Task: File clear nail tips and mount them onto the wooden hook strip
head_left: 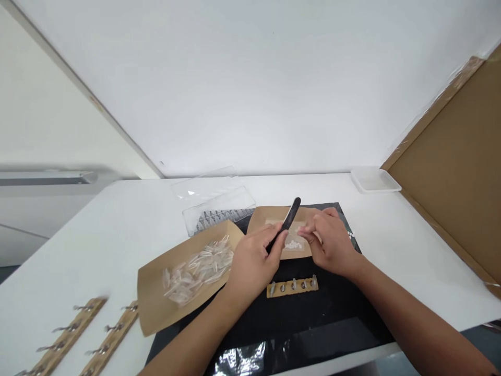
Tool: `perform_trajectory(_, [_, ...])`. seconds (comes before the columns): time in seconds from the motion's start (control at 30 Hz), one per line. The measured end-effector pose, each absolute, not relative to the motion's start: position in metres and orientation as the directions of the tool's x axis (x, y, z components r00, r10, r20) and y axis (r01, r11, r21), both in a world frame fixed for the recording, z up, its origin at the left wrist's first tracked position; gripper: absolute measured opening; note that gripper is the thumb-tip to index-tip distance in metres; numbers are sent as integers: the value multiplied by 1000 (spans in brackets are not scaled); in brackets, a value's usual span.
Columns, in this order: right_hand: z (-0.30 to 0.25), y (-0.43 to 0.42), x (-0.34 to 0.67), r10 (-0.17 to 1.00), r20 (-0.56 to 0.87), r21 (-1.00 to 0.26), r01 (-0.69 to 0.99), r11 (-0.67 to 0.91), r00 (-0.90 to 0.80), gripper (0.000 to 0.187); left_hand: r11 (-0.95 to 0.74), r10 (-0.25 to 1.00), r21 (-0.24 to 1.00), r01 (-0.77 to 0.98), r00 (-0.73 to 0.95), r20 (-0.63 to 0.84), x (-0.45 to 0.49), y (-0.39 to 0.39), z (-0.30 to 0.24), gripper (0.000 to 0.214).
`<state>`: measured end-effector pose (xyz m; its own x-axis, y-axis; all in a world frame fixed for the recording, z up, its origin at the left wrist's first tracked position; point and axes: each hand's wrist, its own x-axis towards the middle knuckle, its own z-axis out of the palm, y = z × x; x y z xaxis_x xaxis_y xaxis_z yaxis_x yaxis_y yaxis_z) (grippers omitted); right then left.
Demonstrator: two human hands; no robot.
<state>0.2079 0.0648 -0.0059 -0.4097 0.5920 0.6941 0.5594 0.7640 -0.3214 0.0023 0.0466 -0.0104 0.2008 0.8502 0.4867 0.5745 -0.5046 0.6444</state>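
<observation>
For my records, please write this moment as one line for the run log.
Left hand holds black nail file | right hand beside file, above brown paper | wooden strip on black mat

Nail-craft wkshp: white table (97,250), black mat (332,308), nail file (291,214), plastic tips (199,271).

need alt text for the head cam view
A person's left hand grips a dark nail file above a brown paper sheet holding small white bits, with the right hand bunched at its edge. A second paper sheet with a heap of clear plastic tips lies beside them, partly on a black mat.
</observation>
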Motion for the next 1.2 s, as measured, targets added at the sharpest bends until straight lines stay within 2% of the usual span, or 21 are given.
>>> perform_trajectory(0.07, [-7,64,209,680,650,-508,472,720,-339,16,-497,855,640,587,206,475,1,50,-14,22])
perform_trajectory(0.17, [-9,62,209,815,519,-792,215,572,-258,8,-466,878,654,595,224,422,0,52,-18,28])
perform_trajectory(0.27, [-10,62,209,882,392,-915,-13,403,-262,15,-428,898,720,546,171,405,-1,53,-19,42])
perform_trajectory(0.33, [-10,63,209,886,368,-930,-100,354,-282,16,-450,886,745,493,139,443,-1,52,-18,31])
perform_trajectory(0.43, [-8,64,208,882,354,-932,-196,305,-312,16,-508,852,711,486,160,499,-2,51,-15,12])
perform_trajectory(0.57, [-7,64,207,881,319,-940,-239,245,-349,19,-595,793,639,487,225,567,-3,51,-9,18])
perform_trajectory(0.8, [-9,67,208,881,261,-953,-254,168,-394,25,-636,764,646,422,228,603,-3,51,-6,13])
perform_trajectory(1.2, [-20,72,209,881,187,-962,-262,75,-435,29,-722,684,566,397,291,669,-8,54,-2,11])
